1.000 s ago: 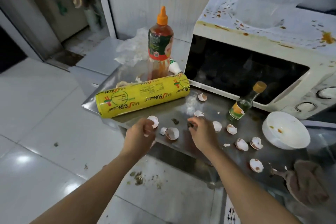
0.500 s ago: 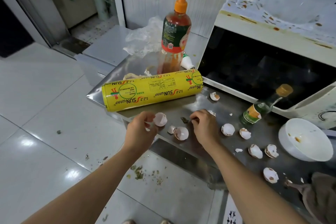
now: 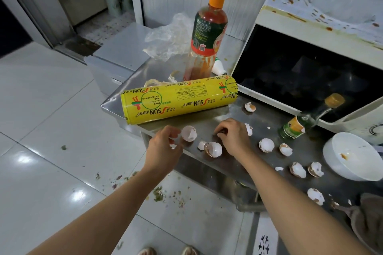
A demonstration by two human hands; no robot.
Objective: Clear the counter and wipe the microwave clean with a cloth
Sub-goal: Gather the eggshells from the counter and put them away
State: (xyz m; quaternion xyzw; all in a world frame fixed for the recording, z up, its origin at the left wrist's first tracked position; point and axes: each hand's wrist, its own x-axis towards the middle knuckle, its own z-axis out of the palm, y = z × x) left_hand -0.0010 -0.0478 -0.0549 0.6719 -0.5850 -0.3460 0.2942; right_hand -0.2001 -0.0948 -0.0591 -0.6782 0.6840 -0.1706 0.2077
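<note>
Left hand (image 3: 164,147), at the near left edge of the counter (image 3: 238,114): an eggshell half (image 3: 189,133) is pinched between thumb and fingertips, as it was a second ago; no lift seen yet. Just right, a shell half (image 3: 213,149) and a chip (image 3: 201,145) are left lying between the hands. Right hand (image 3: 235,137): fingers curled down onto the steel, where a dark scrap lay a second ago; now covered, so whether it is held cannot be told. Judged: shell-gathering only begun. Farther right, more shells (image 3: 266,145) remain. Microwave (image 3: 310,72), far right, spattered, unwiped; brown cloth (image 3: 371,219) lies at the near right corner.
</note>
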